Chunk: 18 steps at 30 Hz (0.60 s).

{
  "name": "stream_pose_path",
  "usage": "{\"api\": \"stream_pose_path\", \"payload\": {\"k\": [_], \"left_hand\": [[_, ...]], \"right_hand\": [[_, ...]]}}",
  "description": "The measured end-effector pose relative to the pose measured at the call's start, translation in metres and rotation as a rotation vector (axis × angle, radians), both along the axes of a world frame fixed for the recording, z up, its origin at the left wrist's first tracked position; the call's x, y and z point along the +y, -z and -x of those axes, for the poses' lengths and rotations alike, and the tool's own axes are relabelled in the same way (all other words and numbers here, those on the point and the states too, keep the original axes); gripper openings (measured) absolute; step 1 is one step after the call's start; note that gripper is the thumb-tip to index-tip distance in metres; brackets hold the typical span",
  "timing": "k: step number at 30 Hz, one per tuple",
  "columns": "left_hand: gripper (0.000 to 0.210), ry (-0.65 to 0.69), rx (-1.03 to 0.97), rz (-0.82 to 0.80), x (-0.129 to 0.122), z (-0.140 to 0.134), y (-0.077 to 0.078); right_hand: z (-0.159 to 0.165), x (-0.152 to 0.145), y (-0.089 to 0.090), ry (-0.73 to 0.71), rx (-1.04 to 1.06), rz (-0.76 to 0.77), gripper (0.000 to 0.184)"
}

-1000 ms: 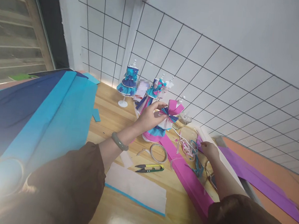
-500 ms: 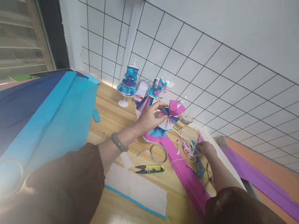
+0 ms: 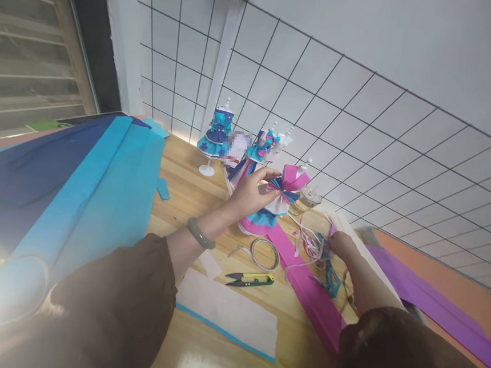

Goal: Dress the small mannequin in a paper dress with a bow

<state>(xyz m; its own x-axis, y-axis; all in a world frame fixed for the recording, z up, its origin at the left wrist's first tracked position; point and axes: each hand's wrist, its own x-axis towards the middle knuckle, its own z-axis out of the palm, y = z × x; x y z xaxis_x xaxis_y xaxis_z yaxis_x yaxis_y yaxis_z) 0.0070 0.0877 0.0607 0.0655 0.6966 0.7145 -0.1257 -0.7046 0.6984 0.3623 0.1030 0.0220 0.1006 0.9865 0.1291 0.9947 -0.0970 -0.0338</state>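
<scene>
My left hand [image 3: 251,195] pinches a pleated blue-and-pink paper bow [image 3: 286,192] at the waist of a small dress form. The form wears a pink paper top [image 3: 295,178] and a layered white, blue and pink skirt [image 3: 262,220]. At the right, my right hand [image 3: 344,245] has its fingers drawn together at a tangle of pale strips [image 3: 311,244] and teal paper scraps [image 3: 330,280]. Its fingertips are partly hidden, so what they grip cannot be made out. A strip of bright pink paper [image 3: 309,292] runs below that tangle.
Yellow-green thread snips [image 3: 250,279], a roll of tape [image 3: 265,254] and a white sheet with a blue edge [image 3: 229,314] lie on the wooden table. Behind stand other dressed forms [image 3: 215,138] and a clear container [image 3: 310,198]. Blue paper [image 3: 111,195] covers the left; purple paper [image 3: 425,291] lies right.
The whole view has shifted slightly, with the scene sitting a little further right. My left hand stays on the bow, and my right hand remains at the tangle of strips.
</scene>
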Motion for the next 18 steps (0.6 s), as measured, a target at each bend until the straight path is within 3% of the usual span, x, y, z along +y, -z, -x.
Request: {"api": "stream_pose_path", "payload": {"k": [5,11,15,18], "left_hand": [[0.035,0.005,-0.002,0.006,0.001,-0.001,0.001],[0.035,0.010,0.007,0.029,-0.001,0.000,-0.001],[0.034,0.006,0.016,0.026,-0.003,0.001,-0.003],[0.034,0.003,0.018,0.037,-0.004,0.001,-0.004]], "right_hand": [[-0.020,-0.011,-0.007,0.117,0.032,0.059,0.004],[-0.022,-0.027,-0.028,0.104,0.169,-0.020,0.007],[0.018,-0.038,-0.052,0.005,0.319,-0.104,0.022],[0.078,-0.058,-0.069,-0.220,0.580,-0.338,0.026]]}}
